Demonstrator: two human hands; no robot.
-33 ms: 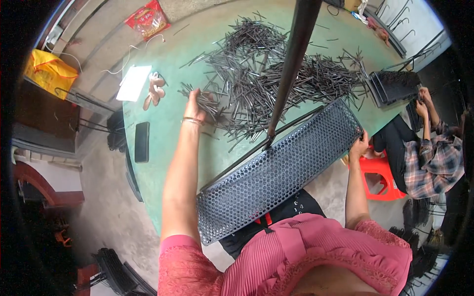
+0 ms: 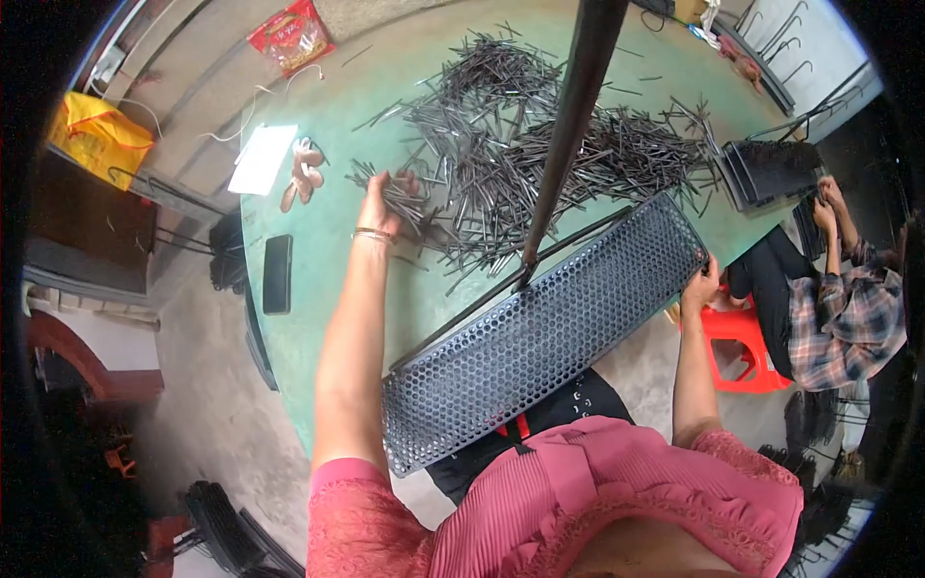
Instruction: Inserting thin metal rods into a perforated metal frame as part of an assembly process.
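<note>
A bundle of thin dark rods [image 2: 409, 206] lies in the curl of my left hand [image 2: 382, 204], at the left side of a large loose heap of the same rods [image 2: 501, 144]. My right hand [image 2: 700, 289] grips the right end of a long black perforated tray [image 2: 549, 332]. The tray is slanted, its left end lower and nearer to me, and round holes cover its face. Its far edge rests by a dark upright pole [image 2: 568, 125] that rises in front of the heap. The fingertips of my right hand are partly hidden behind the tray.
On the green table [image 2: 332, 125] lie a phone [image 2: 277, 275], white paper [image 2: 263, 159] and small tan pieces [image 2: 304, 173]. A red snack bag [image 2: 292, 39] sits at the far left. At right, a co-worker [image 2: 833, 299] handles black trays [image 2: 766, 171] beside a red stool [image 2: 740, 352].
</note>
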